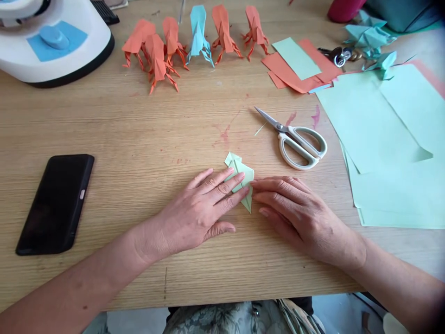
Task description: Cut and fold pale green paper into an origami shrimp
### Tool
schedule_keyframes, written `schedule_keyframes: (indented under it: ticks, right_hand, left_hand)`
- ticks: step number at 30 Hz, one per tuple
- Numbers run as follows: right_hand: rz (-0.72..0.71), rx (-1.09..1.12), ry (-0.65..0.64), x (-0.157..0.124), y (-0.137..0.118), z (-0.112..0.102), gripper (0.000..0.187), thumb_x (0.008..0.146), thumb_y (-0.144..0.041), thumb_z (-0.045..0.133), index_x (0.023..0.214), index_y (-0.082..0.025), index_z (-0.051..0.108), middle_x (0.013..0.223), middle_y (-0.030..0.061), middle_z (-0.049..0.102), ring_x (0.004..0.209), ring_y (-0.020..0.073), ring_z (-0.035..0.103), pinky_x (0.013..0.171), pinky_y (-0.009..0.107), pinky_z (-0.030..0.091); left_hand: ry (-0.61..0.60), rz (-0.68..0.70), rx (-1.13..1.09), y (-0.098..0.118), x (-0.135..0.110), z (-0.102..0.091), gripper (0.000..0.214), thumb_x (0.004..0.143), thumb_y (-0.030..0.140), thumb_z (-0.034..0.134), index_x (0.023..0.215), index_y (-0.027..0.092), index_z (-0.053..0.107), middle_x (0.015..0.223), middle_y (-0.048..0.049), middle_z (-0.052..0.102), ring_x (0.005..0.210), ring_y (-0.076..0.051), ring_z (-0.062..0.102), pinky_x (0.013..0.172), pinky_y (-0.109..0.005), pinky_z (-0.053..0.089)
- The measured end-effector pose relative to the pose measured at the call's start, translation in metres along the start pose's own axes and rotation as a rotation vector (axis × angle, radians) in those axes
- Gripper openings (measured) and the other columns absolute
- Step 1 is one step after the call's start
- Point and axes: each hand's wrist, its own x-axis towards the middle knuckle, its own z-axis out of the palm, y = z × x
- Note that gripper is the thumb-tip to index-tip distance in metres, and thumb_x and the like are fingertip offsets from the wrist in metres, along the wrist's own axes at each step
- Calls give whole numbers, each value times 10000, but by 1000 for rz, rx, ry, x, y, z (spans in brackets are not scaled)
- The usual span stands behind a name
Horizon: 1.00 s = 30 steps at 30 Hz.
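Observation:
A small piece of folded pale green paper [248,172] lies on the wooden table, with a pointed end toward me and a small angled flap at the far end. My left hand [201,206] lies flat over its left part, fingers stretched out and slightly spread, hiding some of the folds. At the paper's right edge, my right hand [301,213] has its fingers bent and held together, the fingertips on the edge. Scissors [295,139] with pale handles lie just beyond my right hand, their blades pointing away to the left.
Several orange folded paper figures [222,32] and a blue one [198,35] stand along the back. Large green sheets [392,139] cover the right side, near small orange sheets [288,74] and keys [339,56]. A black phone [55,204] lies left; a white machine [79,51] stands behind it.

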Motion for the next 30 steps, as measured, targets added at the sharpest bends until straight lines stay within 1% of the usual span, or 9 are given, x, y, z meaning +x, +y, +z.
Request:
schedule_keyframes:
  ticks: [4, 8, 12, 15, 19, 21, 24, 26, 30]
  right_hand:
    - [-28, -5, 18, -1, 0, 0, 217, 982, -166, 495, 1122, -147, 661, 1190, 143, 684, 1084, 254, 632, 927, 443, 525]
    - [-66, -16, 22, -4, 1, 0, 233, 968, -137, 503, 1135, -153, 665, 1117, 134, 705, 1051, 254, 643, 882, 437, 545]
    - [-101, -21, 2, -5, 3, -1, 259, 947, -94, 516, 1158, -151, 656, 1146, 134, 698, 1071, 255, 634, 882, 434, 550]
    - [-114, -18, 1, -6, 3, -2, 265, 946, -94, 519, 1158, -175, 656, 1175, 122, 694, 1066, 248, 635, 869, 426, 554]
    - [-127, -25, -1, -7, 3, -2, 250, 945, -102, 529, 1141, -182, 662, 1098, 112, 701, 961, 225, 641, 797, 392, 555]
    - [-153, -43, -11, -8, 3, -2, 239, 948, -114, 530, 1139, -169, 664, 1044, 110, 698, 898, 214, 632, 749, 377, 545]
    - [-204, -97, -20, -8, 1, -3, 234, 957, -130, 527, 1145, -153, 666, 1027, 110, 695, 825, 204, 613, 674, 366, 521]
    - [-237, -142, -36, -8, -1, -3, 222, 959, -127, 528, 1124, -142, 675, 1041, 114, 699, 796, 201, 604, 645, 366, 511]
    - [-290, -241, -78, -10, -6, -3, 180, 950, -97, 534, 998, -120, 706, 1085, 133, 699, 802, 210, 612, 654, 387, 520]
  left_hand:
    - [-49, -22, -12, 3, 0, -2, 748, 960, 553, 492, 1567, 178, 266, 1629, -128, 272, 1527, -328, 182, 1214, -541, 224]
    - [-67, -23, -45, 2, -1, -2, 818, 919, 567, 555, 1581, 222, 219, 1643, -121, 236, 1532, -335, 155, 1216, -557, 203]
    - [-69, -15, -56, 2, -2, -2, 802, 913, 561, 568, 1574, 242, 243, 1648, -122, 222, 1532, -343, 151, 1211, -574, 203]
    - [-54, -11, -68, 1, -2, -1, 809, 884, 571, 605, 1562, 276, 278, 1647, -124, 224, 1524, -363, 174, 1198, -600, 218]
    - [-40, -14, -80, 1, -2, -1, 789, 871, 580, 618, 1546, 300, 321, 1645, -125, 232, 1518, -374, 189, 1185, -612, 238]
    - [-46, -13, -78, 1, -2, -1, 781, 869, 581, 621, 1540, 308, 330, 1646, -125, 229, 1519, -376, 183, 1179, -615, 243]
    - [-71, -16, -62, 2, -2, -1, 784, 862, 592, 625, 1538, 334, 324, 1653, -116, 212, 1524, -377, 161, 1177, -619, 230]
    - [-79, -18, -52, 2, -1, -3, 790, 855, 593, 634, 1537, 347, 320, 1654, -111, 209, 1524, -379, 159, 1177, -620, 223]
    - [-76, -21, -54, 4, 0, -5, 796, 839, 569, 670, 1529, 358, 335, 1648, -110, 229, 1517, -381, 185, 1174, -618, 234]
